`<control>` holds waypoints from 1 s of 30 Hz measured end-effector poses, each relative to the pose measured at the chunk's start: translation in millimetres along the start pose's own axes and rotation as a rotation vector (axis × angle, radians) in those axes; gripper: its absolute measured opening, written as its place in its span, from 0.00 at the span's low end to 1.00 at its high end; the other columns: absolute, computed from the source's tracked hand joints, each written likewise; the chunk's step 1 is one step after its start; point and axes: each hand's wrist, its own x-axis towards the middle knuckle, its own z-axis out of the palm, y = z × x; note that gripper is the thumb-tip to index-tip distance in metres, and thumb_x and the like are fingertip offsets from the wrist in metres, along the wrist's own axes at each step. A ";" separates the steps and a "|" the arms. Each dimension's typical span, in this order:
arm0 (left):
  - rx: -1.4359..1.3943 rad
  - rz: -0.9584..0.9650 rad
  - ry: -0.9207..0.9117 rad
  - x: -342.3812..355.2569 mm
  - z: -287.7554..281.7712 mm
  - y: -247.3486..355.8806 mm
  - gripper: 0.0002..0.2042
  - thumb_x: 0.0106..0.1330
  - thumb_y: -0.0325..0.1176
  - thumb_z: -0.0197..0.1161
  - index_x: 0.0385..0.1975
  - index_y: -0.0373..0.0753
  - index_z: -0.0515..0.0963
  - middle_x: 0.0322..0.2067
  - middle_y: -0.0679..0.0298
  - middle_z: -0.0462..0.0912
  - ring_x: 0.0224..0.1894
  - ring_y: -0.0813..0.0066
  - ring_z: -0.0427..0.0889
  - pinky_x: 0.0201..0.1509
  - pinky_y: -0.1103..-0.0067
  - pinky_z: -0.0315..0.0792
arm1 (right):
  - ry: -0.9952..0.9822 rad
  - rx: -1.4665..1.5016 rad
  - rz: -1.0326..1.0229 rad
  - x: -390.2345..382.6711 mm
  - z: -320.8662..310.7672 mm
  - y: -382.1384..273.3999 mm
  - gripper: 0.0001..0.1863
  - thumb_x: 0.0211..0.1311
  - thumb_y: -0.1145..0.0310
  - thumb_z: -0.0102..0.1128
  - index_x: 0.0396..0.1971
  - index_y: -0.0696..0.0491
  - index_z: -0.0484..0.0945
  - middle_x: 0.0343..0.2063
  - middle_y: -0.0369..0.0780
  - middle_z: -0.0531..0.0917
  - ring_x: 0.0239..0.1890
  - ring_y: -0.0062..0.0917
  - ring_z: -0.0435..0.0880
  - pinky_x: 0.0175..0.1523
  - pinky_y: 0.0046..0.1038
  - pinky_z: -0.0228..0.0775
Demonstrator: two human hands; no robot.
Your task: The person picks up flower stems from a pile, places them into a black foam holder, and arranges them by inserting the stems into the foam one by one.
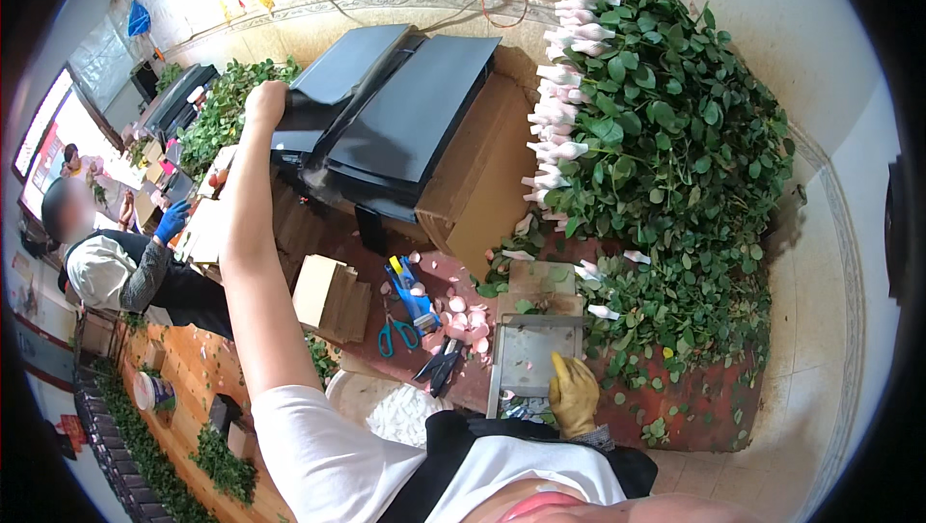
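Note:
My left arm (253, 253) stretches forward, and my bare left hand (265, 105) is closed on the edge of a black sheet (309, 113). Beside it, more dark sheets (410, 118) lie in a wide stack on a cardboard box. My right hand (574, 394), in a yellow work glove, rests at the right side of a grey metal tray (526, 361). Its fingers are loosely extended and nothing shows in them; the glove's underside is hidden. Left of the tray are pink petals (468, 325), teal-handled scissors (396, 335), a black-handled tool (441, 367) and a blue-and-yellow tool (413, 291).
A tall heap of leafy rose stems (675, 127) with white-sleeved buds (559, 123) stands at the right. Cardboard boxes (328, 299) and a tub of white pieces (405, 412) are nearby. At the left, a co-worker (106, 267) wears a blue glove (174, 221).

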 end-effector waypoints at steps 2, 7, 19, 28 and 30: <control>-0.242 -0.149 0.261 -5.4 -0.4 10.0 0.11 0.66 0.35 0.55 0.39 0.45 0.85 0.34 0.49 0.84 0.39 0.50 0.84 0.44 0.62 0.77 | -0.005 0.000 0.004 3.2 -3.0 -1.0 0.22 0.65 0.60 0.50 0.54 0.58 0.76 0.43 0.48 0.82 0.48 0.45 0.79 0.58 0.41 0.69; -0.783 -0.250 0.845 -2.5 -51.6 33.6 0.12 0.66 0.39 0.64 0.44 0.40 0.83 0.38 0.57 0.87 0.38 0.66 0.86 0.44 0.74 0.78 | -0.024 -0.011 -0.015 2.7 -0.7 -4.6 0.21 0.66 0.60 0.49 0.53 0.56 0.76 0.42 0.45 0.82 0.46 0.41 0.80 0.57 0.37 0.70; -0.318 0.910 0.584 -238.6 -175.3 324.5 0.15 0.53 0.36 0.59 0.43 0.45 0.78 0.40 0.63 0.74 0.54 0.66 0.74 0.59 0.69 0.72 | 0.094 1.070 -0.220 181.8 -138.2 -54.9 0.47 0.65 0.50 0.62 0.72 0.60 0.47 0.69 0.53 0.57 0.72 0.40 0.58 0.74 0.39 0.47; -2.043 0.060 -0.213 -247.7 -131.2 297.8 0.32 0.68 0.57 0.53 0.60 0.34 0.67 0.58 0.48 0.72 0.60 0.50 0.71 0.67 0.59 0.63 | 0.778 -0.025 -0.724 212.8 -235.2 -71.3 0.16 0.64 0.63 0.56 0.46 0.56 0.81 0.48 0.43 0.84 0.50 0.38 0.82 0.58 0.37 0.71; -2.630 -0.575 -0.447 -243.6 -112.8 236.6 0.48 0.65 0.75 0.28 0.52 0.27 0.70 0.55 0.44 0.72 0.54 0.49 0.76 0.64 0.56 0.67 | 0.478 -0.170 -0.879 180.8 -250.2 -82.7 0.17 0.61 0.63 0.54 0.45 0.57 0.81 0.44 0.43 0.83 0.47 0.39 0.81 0.60 0.43 0.68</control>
